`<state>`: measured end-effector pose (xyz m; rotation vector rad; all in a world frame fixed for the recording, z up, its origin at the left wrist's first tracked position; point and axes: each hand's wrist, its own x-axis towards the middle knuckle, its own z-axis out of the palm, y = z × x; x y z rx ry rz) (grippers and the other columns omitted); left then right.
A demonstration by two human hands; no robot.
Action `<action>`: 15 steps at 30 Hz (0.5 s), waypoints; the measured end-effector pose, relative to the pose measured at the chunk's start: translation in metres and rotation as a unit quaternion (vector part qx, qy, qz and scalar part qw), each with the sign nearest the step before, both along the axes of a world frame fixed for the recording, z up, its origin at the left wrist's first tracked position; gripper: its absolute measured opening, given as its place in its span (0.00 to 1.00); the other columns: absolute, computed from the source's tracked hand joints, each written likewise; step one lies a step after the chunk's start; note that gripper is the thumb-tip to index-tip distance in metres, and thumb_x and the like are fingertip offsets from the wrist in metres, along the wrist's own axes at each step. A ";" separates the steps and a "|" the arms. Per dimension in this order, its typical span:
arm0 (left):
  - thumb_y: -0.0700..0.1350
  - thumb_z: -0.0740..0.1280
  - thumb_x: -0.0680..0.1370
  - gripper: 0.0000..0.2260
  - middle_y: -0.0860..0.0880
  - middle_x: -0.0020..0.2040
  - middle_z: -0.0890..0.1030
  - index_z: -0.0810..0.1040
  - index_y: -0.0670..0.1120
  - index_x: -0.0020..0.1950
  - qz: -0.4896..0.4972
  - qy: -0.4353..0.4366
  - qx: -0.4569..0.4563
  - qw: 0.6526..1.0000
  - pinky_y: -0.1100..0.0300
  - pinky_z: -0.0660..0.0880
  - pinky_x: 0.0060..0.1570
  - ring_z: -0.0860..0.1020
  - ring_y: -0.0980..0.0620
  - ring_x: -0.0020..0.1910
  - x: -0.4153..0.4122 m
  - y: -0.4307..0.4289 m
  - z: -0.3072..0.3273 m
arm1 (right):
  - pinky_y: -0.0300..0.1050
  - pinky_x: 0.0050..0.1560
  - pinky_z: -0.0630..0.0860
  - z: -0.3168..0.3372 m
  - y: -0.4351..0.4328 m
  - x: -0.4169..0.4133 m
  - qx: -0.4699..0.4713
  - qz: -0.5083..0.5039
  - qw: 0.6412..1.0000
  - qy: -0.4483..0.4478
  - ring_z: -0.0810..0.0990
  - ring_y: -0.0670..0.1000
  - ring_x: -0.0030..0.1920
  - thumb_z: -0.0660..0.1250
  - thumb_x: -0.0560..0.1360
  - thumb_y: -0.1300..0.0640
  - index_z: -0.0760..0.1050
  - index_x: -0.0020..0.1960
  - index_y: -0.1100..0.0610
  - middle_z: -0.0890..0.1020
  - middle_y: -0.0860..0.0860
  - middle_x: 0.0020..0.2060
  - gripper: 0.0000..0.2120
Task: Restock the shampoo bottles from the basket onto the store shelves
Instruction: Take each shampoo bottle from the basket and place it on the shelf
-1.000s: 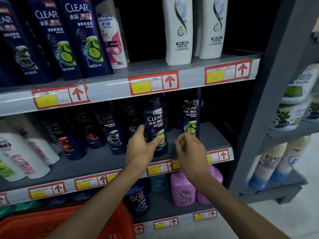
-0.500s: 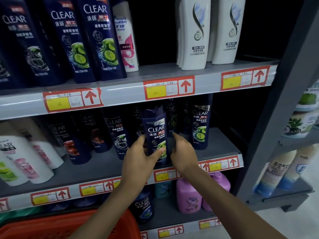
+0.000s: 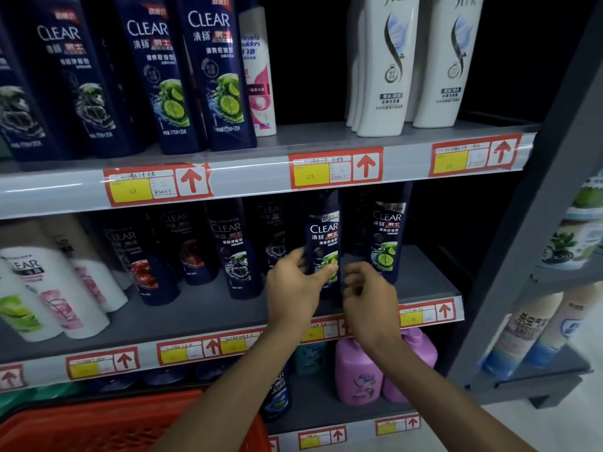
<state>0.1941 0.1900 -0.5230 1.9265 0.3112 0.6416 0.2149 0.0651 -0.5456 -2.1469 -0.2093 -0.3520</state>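
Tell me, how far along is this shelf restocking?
Done: dark Clear bottles line the middle shelf. In hand: the left hand grips a lime-label Clear bottle upright there, the right hand curled beside it. Left: unclear; the red basket is mostly out of frame.

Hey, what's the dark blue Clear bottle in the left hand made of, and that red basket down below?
The CLEAR bottle looks like glossy moulded plastic, with a soft sheen on its printed front. The red basket is probably matte plastic, judging by its uniform colour and faint lattice wall; blur leaves it uncertain.
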 end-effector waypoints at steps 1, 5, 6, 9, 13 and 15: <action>0.51 0.80 0.72 0.17 0.58 0.47 0.86 0.85 0.52 0.59 0.000 0.001 0.004 1.000 0.59 0.83 0.47 0.84 0.62 0.46 0.006 -0.003 0.000 | 0.45 0.54 0.79 0.001 -0.001 -0.002 -0.002 0.008 1.000 -0.002 0.82 0.48 0.50 0.65 0.76 0.68 0.78 0.64 0.56 0.84 0.47 0.49 0.18; 0.46 0.80 0.73 0.18 0.55 0.46 0.85 0.84 0.46 0.61 -0.012 0.031 -0.014 0.999 0.59 0.83 0.49 0.84 0.58 0.46 0.027 -0.007 -0.008 | 0.49 0.61 0.78 0.002 -0.001 -0.001 -0.002 0.033 0.999 0.013 0.81 0.52 0.58 0.64 0.76 0.69 0.73 0.71 0.58 0.83 0.53 0.58 0.24; 0.47 0.80 0.73 0.18 0.56 0.45 0.84 0.84 0.46 0.60 -0.007 0.044 -0.010 0.999 0.62 0.81 0.47 0.83 0.58 0.45 0.030 -0.008 -0.012 | 0.49 0.62 0.78 0.003 -0.001 0.001 -0.002 0.036 0.999 0.016 0.81 0.53 0.59 0.63 0.76 0.70 0.72 0.72 0.59 0.83 0.54 0.59 0.25; 0.54 0.80 0.72 0.23 0.51 0.53 0.83 0.83 0.47 0.64 0.019 0.064 0.035 0.997 0.58 0.82 0.50 0.83 0.52 0.52 0.035 -0.009 -0.017 | 0.49 0.60 0.79 0.007 0.002 0.005 0.009 0.038 0.999 0.028 0.81 0.55 0.60 0.62 0.76 0.70 0.72 0.72 0.60 0.83 0.56 0.59 0.24; 0.54 0.78 0.75 0.25 0.49 0.41 0.83 0.80 0.49 0.70 0.026 0.097 0.046 0.994 0.64 0.74 0.32 0.81 0.53 0.40 0.042 -0.013 -0.013 | 0.52 0.56 0.79 0.008 0.007 0.011 0.009 0.039 0.999 0.035 0.80 0.57 0.56 0.63 0.75 0.70 0.74 0.68 0.60 0.82 0.57 0.54 0.22; 0.52 0.77 0.76 0.24 0.50 0.37 0.82 0.80 0.48 0.70 0.030 0.104 0.044 0.993 0.65 0.70 0.31 0.80 0.54 0.38 0.045 -0.016 -0.011 | 0.51 0.54 0.79 0.009 0.008 0.015 0.008 0.039 0.998 0.039 0.80 0.57 0.55 0.63 0.75 0.69 0.74 0.68 0.60 0.81 0.57 0.53 0.22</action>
